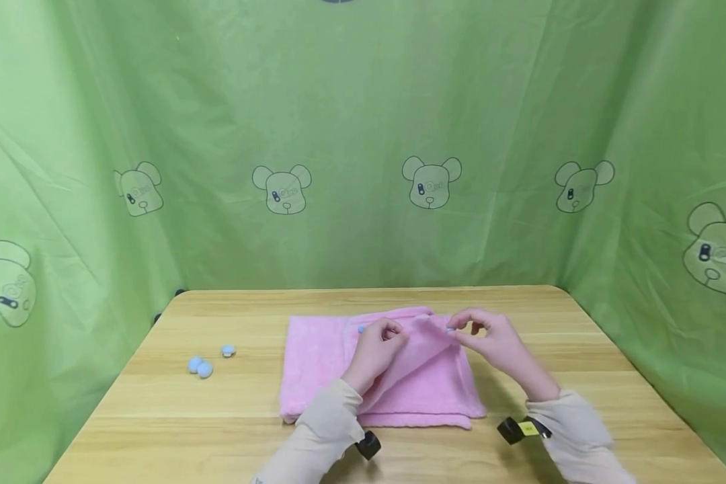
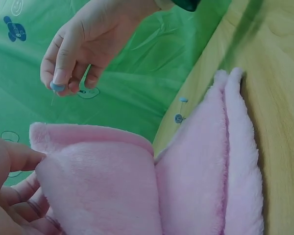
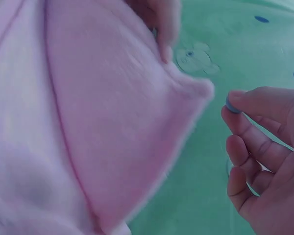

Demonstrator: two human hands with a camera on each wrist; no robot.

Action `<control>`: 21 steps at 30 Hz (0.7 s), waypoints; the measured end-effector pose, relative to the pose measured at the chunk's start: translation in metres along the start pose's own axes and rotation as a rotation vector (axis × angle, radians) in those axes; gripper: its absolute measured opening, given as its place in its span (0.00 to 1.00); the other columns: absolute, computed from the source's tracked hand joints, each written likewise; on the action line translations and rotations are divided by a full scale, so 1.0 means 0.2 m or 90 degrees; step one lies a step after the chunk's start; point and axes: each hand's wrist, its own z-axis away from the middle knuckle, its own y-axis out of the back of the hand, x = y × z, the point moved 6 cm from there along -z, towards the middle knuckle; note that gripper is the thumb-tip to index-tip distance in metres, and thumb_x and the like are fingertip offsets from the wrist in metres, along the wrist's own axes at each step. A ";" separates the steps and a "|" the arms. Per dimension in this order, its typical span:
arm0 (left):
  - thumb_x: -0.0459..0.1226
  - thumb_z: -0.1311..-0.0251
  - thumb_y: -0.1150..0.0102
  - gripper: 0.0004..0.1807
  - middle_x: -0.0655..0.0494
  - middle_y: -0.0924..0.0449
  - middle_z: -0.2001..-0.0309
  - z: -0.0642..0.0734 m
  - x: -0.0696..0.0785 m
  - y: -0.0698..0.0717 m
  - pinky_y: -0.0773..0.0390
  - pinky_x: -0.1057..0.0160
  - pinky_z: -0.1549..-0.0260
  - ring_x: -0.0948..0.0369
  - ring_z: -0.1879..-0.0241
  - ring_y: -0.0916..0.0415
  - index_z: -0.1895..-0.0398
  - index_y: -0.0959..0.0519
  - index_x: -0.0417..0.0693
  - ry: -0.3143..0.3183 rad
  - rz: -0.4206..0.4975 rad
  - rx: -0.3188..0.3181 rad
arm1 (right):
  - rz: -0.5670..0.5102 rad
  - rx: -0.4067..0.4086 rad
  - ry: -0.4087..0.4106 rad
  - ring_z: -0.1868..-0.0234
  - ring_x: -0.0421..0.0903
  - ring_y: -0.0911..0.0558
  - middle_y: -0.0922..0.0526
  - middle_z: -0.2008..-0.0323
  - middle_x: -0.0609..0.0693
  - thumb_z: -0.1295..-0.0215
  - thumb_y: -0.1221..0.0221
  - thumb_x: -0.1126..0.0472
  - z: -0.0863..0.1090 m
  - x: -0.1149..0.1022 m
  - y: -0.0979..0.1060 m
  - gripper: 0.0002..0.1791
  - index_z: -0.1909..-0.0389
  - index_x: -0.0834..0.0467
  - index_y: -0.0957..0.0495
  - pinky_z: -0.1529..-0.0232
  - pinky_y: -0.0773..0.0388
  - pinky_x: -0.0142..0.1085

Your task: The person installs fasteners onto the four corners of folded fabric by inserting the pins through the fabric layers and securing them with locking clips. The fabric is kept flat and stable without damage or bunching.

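Observation:
A pink plush cloth (image 1: pixel 314 363) lies folded on the table, with one corner lifted. My left hand (image 1: pixel 376 348) pinches the lifted edge, seen close up at the left of the left wrist view. Thumb and forefinger of my right hand (image 1: pixel 495 341) pinch a blue-headed pin (image 2: pixel 57 87), whose thin needle points down in that view. In the right wrist view the pin's head (image 3: pixel 232 105) sits a short way off the cloth's raised corner (image 3: pixel 204 89). Another small blue head (image 1: pixel 361 329) shows on the cloth just beyond my left hand.
On the left part of the wooden table (image 1: pixel 157 423) sit a pair of blue round heads (image 1: pixel 203 369) and a similar blue-topped piece (image 1: pixel 228 350). Green curtains (image 1: pixel 351 242) with bear faces surround the table at the back and both sides.

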 end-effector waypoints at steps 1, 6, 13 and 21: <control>0.37 0.43 0.37 0.07 0.59 0.23 0.71 0.00 0.00 0.00 0.29 0.73 0.68 0.69 0.72 0.32 0.64 0.20 0.44 0.004 0.003 0.004 | -0.011 -0.012 -0.003 0.67 0.35 0.24 0.14 0.67 0.51 0.46 0.32 0.66 0.00 -0.01 -0.02 0.07 0.66 0.55 0.16 0.66 0.26 0.30; 0.37 0.43 0.38 0.06 0.60 0.24 0.72 0.00 0.00 0.01 0.29 0.73 0.69 0.69 0.73 0.32 0.65 0.21 0.44 0.011 0.005 0.015 | -0.060 -0.077 -0.040 0.70 0.35 0.26 0.16 0.68 0.50 0.44 0.33 0.64 0.02 -0.02 -0.14 0.06 0.66 0.55 0.17 0.68 0.26 0.29; 0.36 0.42 0.39 0.06 0.58 0.22 0.71 0.00 -0.01 0.00 0.29 0.74 0.70 0.70 0.73 0.32 0.65 0.20 0.44 0.008 0.012 0.017 | -0.056 -0.101 -0.076 0.71 0.36 0.26 0.19 0.71 0.47 0.45 0.33 0.64 0.04 -0.02 -0.20 0.06 0.66 0.57 0.18 0.70 0.25 0.29; 0.35 0.43 0.39 0.06 0.55 0.21 0.71 0.01 0.01 -0.02 0.28 0.74 0.71 0.68 0.72 0.31 0.65 0.21 0.41 0.003 0.028 -0.005 | -0.057 -0.094 -0.085 0.72 0.36 0.25 0.17 0.71 0.48 0.45 0.33 0.63 0.04 -0.01 -0.21 0.07 0.65 0.57 0.18 0.70 0.25 0.28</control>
